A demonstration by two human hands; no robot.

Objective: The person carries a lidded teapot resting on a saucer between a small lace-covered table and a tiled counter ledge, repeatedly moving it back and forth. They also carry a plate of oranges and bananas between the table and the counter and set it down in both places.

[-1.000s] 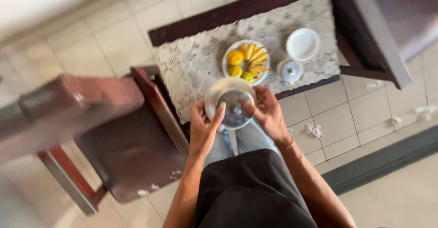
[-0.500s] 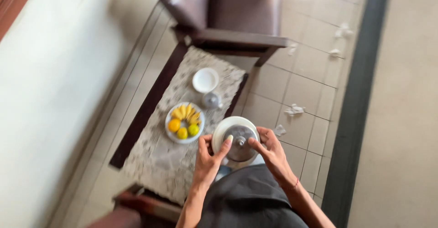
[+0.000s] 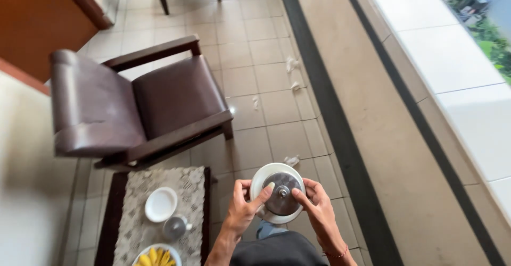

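I hold a white saucer (image 3: pixel 262 175) with a round metal lid (image 3: pixel 282 194) resting on it, out in front of my body above the tiled floor. My left hand (image 3: pixel 242 205) grips the saucer's left rim, with the thumb pressed on the lid. My right hand (image 3: pixel 318 205) grips the right rim, its fingers touching the lid by the small knob. The cup under the lid, if any, is hidden.
A low dark table with a lace runner (image 3: pixel 133 229) stands at the lower left, carrying a white saucer (image 3: pixel 161 204), a lidded cup (image 3: pixel 174 226) and a bowl of yellow fruit (image 3: pixel 154 257). A brown leather armchair (image 3: pixel 138 106) sits beyond it. Crumpled paper scraps (image 3: pixel 291 64) lie on the floor tiles.
The view has swung round: the table moved from centre to lower left, and the armchair and a long ledge came into sight. Both hands still hold the saucer and lid.
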